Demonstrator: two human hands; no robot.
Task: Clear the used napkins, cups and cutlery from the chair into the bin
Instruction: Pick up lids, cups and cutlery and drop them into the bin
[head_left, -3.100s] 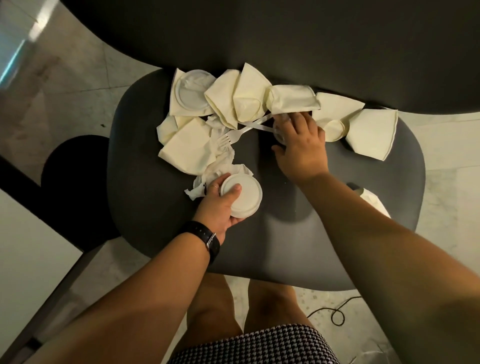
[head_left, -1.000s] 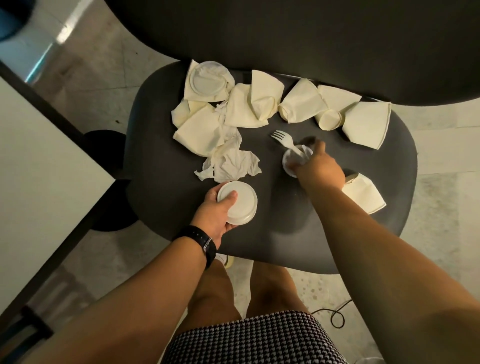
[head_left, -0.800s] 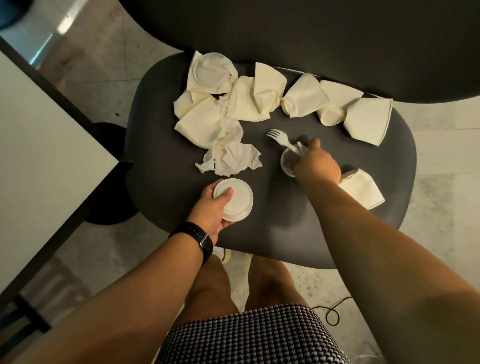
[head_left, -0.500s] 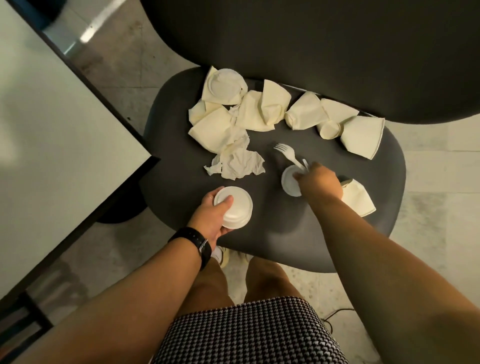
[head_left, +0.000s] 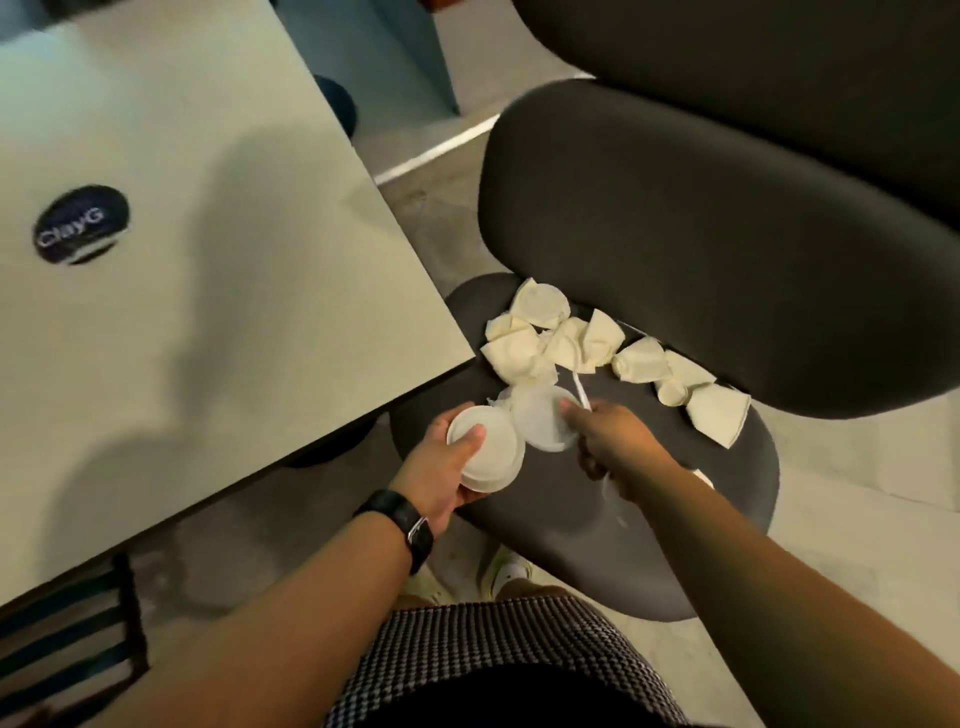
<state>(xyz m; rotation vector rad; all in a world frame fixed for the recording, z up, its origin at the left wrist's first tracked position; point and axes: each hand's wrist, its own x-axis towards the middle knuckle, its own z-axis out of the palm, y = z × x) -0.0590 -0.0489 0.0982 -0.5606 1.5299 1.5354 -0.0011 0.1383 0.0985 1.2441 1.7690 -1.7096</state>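
With my left hand (head_left: 441, 470) gripping the lidded cup (head_left: 485, 448), my right hand (head_left: 608, 441) should pinch the clear cup (head_left: 543, 418) and fork (head_left: 581, 391) firmly, then nest leftward toward nine o'clock.

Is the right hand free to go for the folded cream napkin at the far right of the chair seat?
Probably not yet. The right hand is shut on a clear plastic lid and white plastic fork. The folded cream napkin lies uncovered on the dark grey chair seat, with nothing in between.
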